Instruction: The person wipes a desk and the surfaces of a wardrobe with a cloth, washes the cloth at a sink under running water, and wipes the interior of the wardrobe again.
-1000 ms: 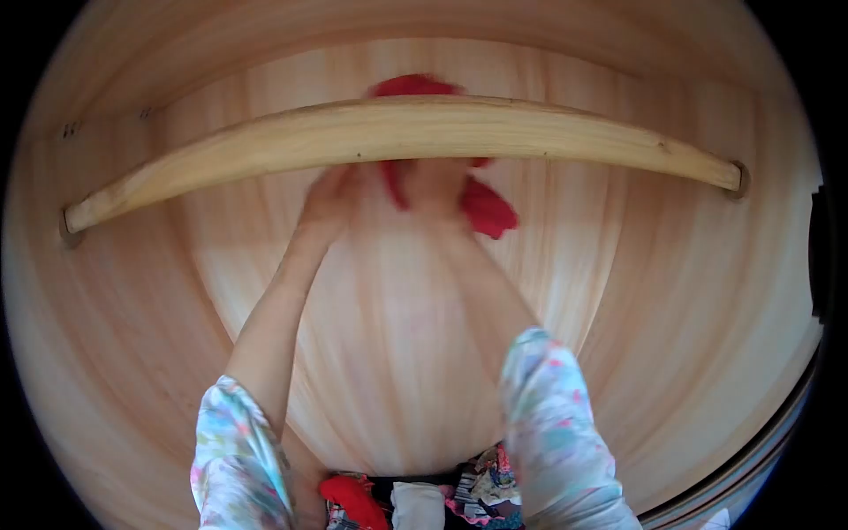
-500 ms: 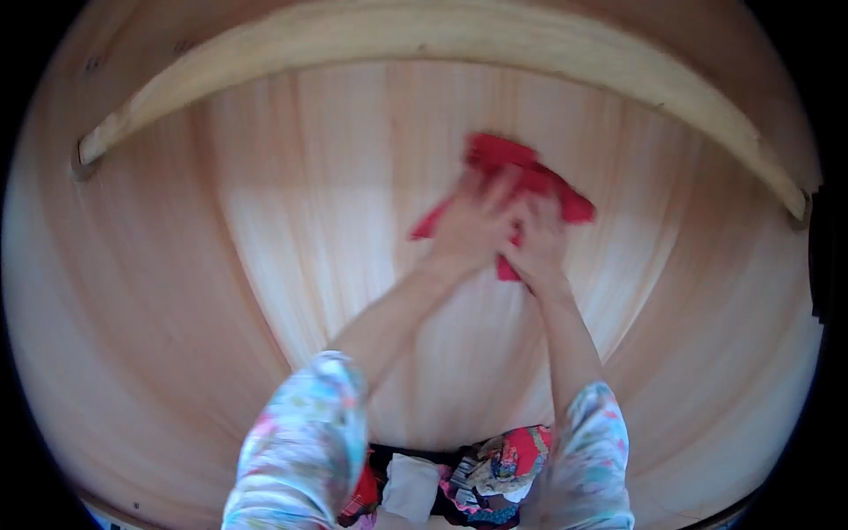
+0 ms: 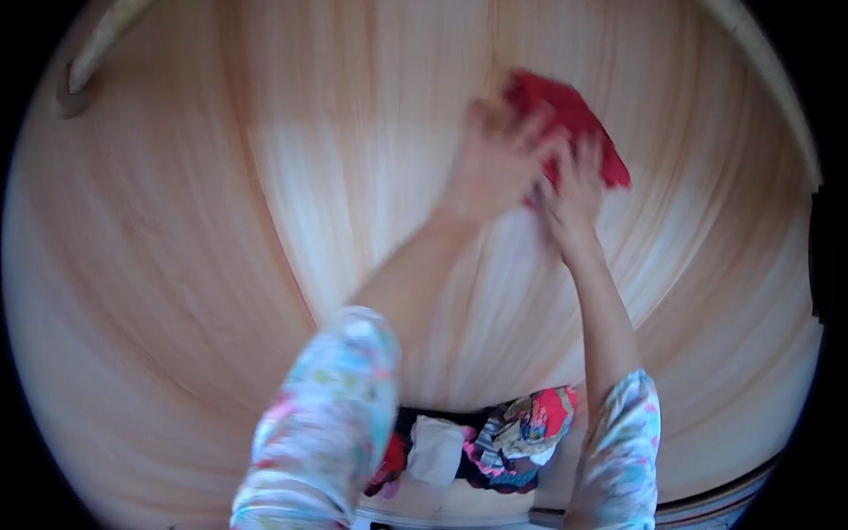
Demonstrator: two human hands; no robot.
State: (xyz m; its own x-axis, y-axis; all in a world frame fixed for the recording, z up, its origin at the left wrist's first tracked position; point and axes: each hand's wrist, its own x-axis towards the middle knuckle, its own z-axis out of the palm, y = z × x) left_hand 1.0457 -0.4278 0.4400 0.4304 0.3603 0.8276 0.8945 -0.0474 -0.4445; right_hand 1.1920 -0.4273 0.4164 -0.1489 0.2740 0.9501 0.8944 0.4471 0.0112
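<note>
A red cloth garment [image 3: 570, 104] lies on a pale wood-grain surface [image 3: 336, 168], in the upper right half of the head view. My left hand [image 3: 508, 159] is at its left edge, fingers spread and smeared by motion. Flat against the lower part of the cloth rests my right hand [image 3: 576, 190], its fingers stretched out and slightly apart. The two hands are close together and their fingertips nearly meet. Part of the red cloth is hidden under them, so I cannot tell its exact kind.
Close to my body, between my forearms, sits a row of folded clothes: a white piece [image 3: 435, 450] and a patterned pile [image 3: 517, 433]. A pale curved rail [image 3: 768, 71] runs at the upper right, with its other end [image 3: 97, 44] at the upper left.
The view has shifted, with most of the rail out of sight. Both hands and the red cloth stand higher and farther right in view. The cloth now looks more compact, its left flap no longer spread.
</note>
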